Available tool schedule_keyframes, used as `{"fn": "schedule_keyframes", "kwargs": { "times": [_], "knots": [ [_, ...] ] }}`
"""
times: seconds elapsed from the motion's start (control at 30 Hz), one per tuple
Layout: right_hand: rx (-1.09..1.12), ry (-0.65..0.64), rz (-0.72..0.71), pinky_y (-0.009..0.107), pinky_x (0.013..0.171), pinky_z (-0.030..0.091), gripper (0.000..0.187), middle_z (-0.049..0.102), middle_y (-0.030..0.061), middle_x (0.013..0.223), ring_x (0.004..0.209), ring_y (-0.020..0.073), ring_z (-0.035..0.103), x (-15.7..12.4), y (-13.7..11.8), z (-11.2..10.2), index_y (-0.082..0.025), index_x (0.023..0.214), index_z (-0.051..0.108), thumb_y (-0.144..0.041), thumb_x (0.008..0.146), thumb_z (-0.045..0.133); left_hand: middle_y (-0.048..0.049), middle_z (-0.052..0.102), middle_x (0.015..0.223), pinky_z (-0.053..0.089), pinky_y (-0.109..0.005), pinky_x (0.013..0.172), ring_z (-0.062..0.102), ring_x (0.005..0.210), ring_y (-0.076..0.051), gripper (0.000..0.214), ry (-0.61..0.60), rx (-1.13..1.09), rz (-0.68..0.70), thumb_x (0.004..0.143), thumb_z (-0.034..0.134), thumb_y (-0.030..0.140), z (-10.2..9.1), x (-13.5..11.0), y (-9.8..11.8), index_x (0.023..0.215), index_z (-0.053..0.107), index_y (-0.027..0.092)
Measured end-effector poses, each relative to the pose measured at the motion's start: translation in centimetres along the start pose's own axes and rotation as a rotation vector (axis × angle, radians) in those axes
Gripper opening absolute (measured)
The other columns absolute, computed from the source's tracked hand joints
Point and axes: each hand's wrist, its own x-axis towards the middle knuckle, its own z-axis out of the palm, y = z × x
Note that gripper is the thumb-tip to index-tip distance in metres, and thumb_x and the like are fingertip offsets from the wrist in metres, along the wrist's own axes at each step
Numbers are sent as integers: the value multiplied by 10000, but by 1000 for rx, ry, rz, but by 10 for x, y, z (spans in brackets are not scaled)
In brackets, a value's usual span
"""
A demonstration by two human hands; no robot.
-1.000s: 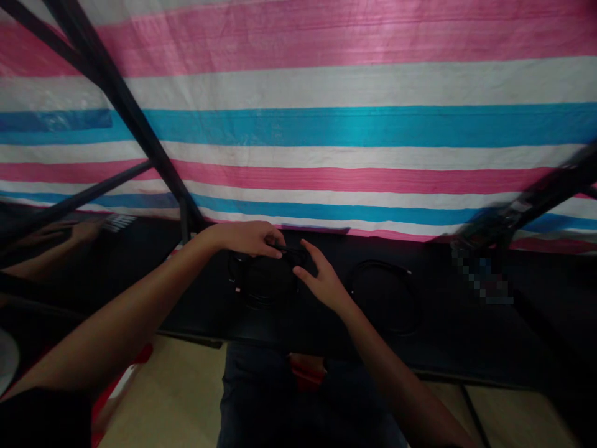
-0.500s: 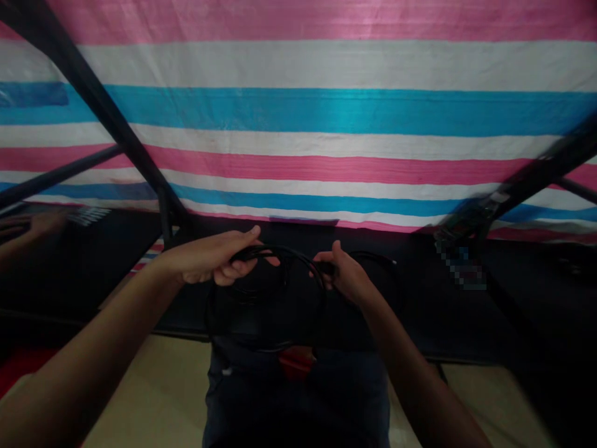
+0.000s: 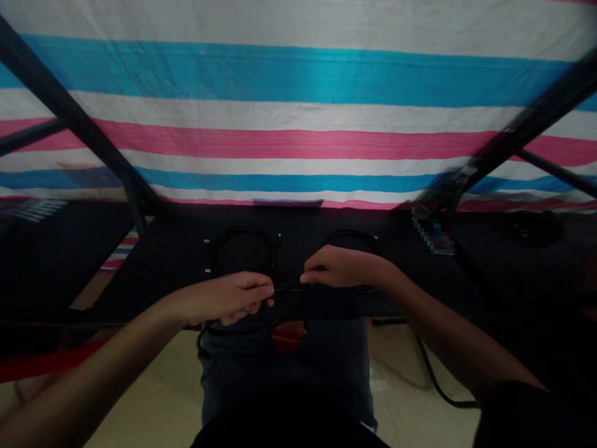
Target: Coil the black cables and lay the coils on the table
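Evidently close work at the black table (image 3: 298, 225), taking the pale-tipped coil (image 3: 242, 230) as my landmark. That coil lies flat in a ring, light ends sticking out on both sides, presumably so they can be found easily.

On the coil's near side, the person's left hand (image 3: 240, 297): thumb pressed to the fingers, scarcely any gap, gripping a black cable (image 3: 286, 287). Near side too but farther right, the right hand (image 3: 333, 267), fingertips pinched on what looks like the same cable. The stretch between them is short and fairly straight; a two-handed grip probably steadies it.

A slack loop (image 3: 201, 344) droops nearer the person than the coil, below the left hand and past the table's front edge, likely because only a little of the length is gripped. Too dark to tell whether it is all one cable.

To the right of the pale-tipped coil, a second coil (image 3: 349, 233), partly hidden by the right hand; the space between the rings likely prevents tangling. Beyond the coil, a striped sheet (image 3: 298, 74) backs everything
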Motion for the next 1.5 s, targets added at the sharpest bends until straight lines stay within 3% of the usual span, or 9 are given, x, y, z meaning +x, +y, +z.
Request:
{"fn": "schedule_keyframes", "kwargs": {
  "times": [0.17,0.37,0.57,0.83,1.03,1.17,1.27,1.4,1.5],
  "knots": [
    [-34,37,54,291,537,268,398,532,-17,529,487,109,428,-11,-1,9,-192,592,599,-346,959,579,42,438,700,232,-164,447,329,530,-74,417,-27,-139,2,881,619,581,6,13,-3,972,664,177],
    [91,-1,42,261,508,241,443,400,-54,546,503,94,360,-27,6,7,-192,594,535,-443,959,549,40,450,670,185,-154,430,257,478,-40,251,-300,-397,22,871,697,398,20,30,4,948,644,165],
    [161,70,154,257,471,192,555,306,-63,522,482,83,275,-34,21,21,-200,527,460,-566,937,535,32,466,672,183,-135,411,282,477,-30,253,-393,-420,93,868,726,330,29,56,12,781,560,160],
    [158,38,145,244,504,244,485,359,-57,580,527,90,330,-53,18,26,-189,620,501,-511,983,496,38,480,668,159,-151,427,284,477,-25,204,-356,-463,91,873,713,321,39,65,4,837,640,134],
    [166,115,254,246,514,288,478,433,-41,613,556,106,390,-73,25,30,-174,703,585,-556,982,512,-43,644,876,376,-201,570,526,713,-107,455,-343,-444,240,758,833,288,28,49,-3,1174,727,138],
    [226,299,111,283,676,456,368,643,38,870,769,169,586,-72,20,38,-169,1021,678,-520,961,586,-7,596,790,280,-192,510,426,608,-64,426,-273,-455,328,756,809,187,31,47,0,1168,736,111],
    [223,434,13,336,802,509,445,674,84,1042,928,217,637,-67,16,49,-174,1168,647,-490,868,734,24,525,695,204,-182,463,324,511,-25,303,-181,-585,356,802,760,183,34,51,6,1087,745,84],
    [257,598,69,361,824,546,347,697,78,1024,917,216,667,-64,18,65,-188,1194,628,-385,915,690,21,517,651,129,-169,416,280,440,0,187,-65,-672,374,855,721,228,38,48,14,968,729,80],
    [350,740,95,356,794,582,311,687,69,1055,881,198,691,-65,17,75,-228,1268,587,-322,972,599,42,504,605,118,-160,400,266,408,-1,266,-8,-707,393,856,740,284,43,40,15,1044,708,98]
  ]
}}
